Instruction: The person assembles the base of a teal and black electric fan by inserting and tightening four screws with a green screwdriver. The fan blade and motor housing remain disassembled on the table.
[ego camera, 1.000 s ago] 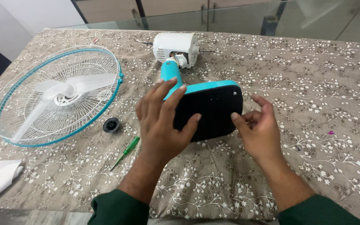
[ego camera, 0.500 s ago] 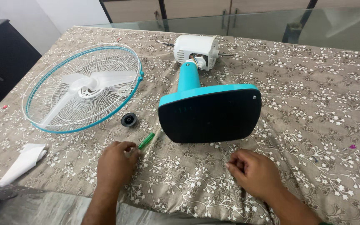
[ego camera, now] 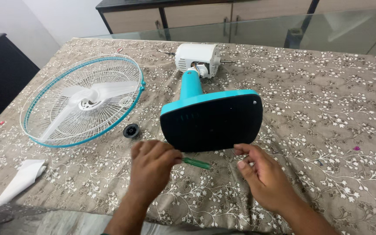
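A table fan lies on its side on the patterned tablecloth, the black underside of its base turned toward me. Its teal stem leads back to the white motor. My left hand is closed around a green screwdriver, whose handle sticks out to the right just below the base. On the right, my right hand hovers near the base's lower right corner with thumb and forefinger pinched together. Whether something small sits between them is hidden.
A white fan guard with a teal rim and a white blade in it lies at the left. A black round nut sits beside it. A white folded piece lies near the front left. A small pink bit is at the right.
My left hand has picked up the green screwdriver from the cloth and brought it right, under the base. My right hand has lifted toward the base's lower edge.
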